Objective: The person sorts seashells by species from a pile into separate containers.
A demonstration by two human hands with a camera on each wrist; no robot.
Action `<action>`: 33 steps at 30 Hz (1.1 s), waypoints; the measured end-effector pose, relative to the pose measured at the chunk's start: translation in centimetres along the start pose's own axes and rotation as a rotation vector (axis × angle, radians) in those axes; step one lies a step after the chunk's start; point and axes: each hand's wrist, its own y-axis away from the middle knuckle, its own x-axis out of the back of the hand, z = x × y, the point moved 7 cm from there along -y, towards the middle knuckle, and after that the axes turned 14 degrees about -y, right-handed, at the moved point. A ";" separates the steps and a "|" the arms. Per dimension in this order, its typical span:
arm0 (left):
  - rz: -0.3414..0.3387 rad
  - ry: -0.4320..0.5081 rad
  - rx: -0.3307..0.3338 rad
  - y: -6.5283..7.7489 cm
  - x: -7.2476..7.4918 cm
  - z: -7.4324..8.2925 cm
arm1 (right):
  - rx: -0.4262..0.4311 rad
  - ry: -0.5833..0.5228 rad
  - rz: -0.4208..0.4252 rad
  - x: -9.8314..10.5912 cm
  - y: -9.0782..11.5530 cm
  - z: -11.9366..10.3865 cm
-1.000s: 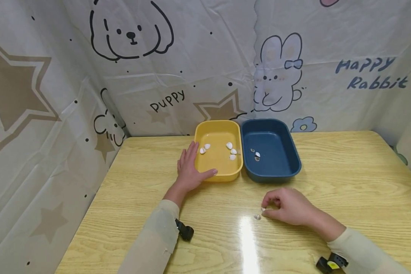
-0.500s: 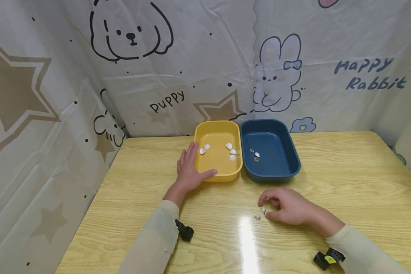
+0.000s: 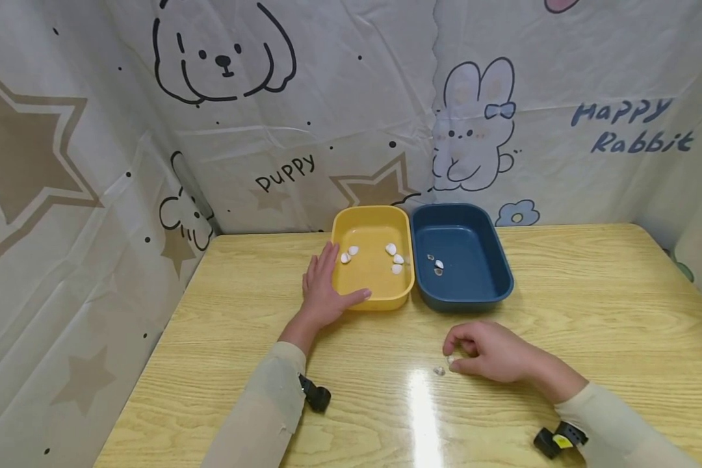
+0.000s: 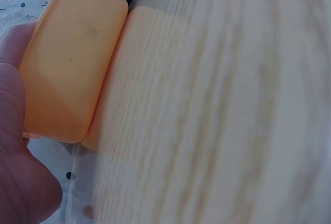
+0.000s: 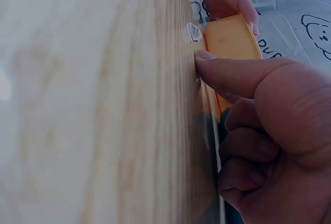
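My left hand point(image 3: 323, 292) rests against the yellow bin point(image 3: 373, 300), fingers along its left side and thumb over its front rim. Several white seashells lie inside that bin. With thumb and index finger, my right hand point(image 3: 494, 351) pinches a small white seashell point(image 3: 450, 359) at the tabletop. Just left of the thumb lies another small seashell point(image 3: 439, 371), greyish and patterned; the right wrist view shows this patterned seashell point(image 5: 194, 32) beyond the thumb, which mostly hides the pinched one. Inside the blue bin point(image 3: 465, 304) are a white seashell point(image 3: 439, 264) and two small dark ones.
Both bins stand side by side at the back of the wooden table point(image 3: 228, 312), near a printed curtain point(image 3: 351, 97). A bright reflection crosses the tabletop in front. Dark wrist cameras sit on both sleeves.
My right thumb and index finger spread apart around the seashell half a second ago, then came together on it again. The left hand and both bins stay in place.
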 end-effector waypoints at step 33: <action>0.000 -0.010 -0.001 -0.1 -0.1 0.0 | 0.018 -0.033 0.114 1.7 -0.1 -1.8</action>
